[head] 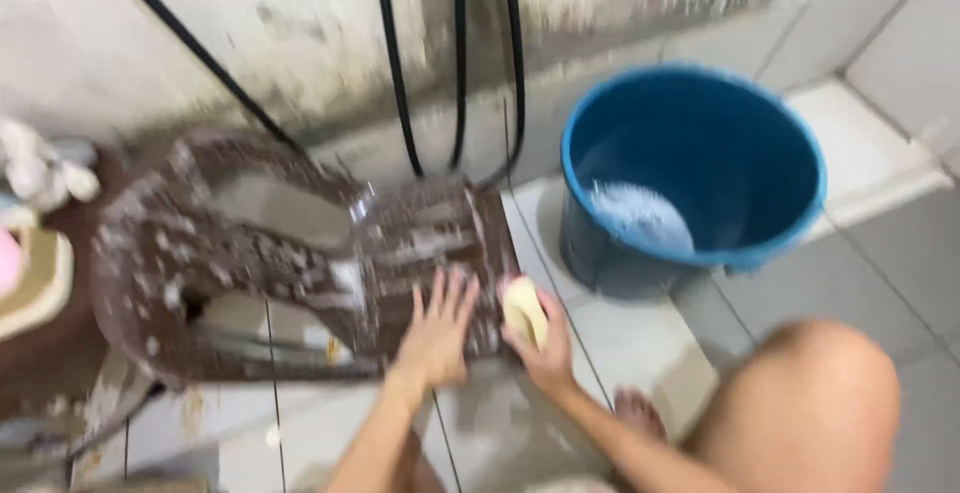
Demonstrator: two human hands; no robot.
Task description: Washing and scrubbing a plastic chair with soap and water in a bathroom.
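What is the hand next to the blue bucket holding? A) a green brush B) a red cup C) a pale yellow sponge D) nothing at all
C: the right hand grips a pale yellow sponge against the soapy brown plastic chair, while the left hand rests flat on the chair.

Bare forearms without sleeves, 2 bare hands, left (437,333) and right (543,345), no rings or wristbands visible; bare knee and bare foot, blurred.

One head view looks steeply down, close over the tiled floor (880,263), wall (300,43) at twelve o'clock
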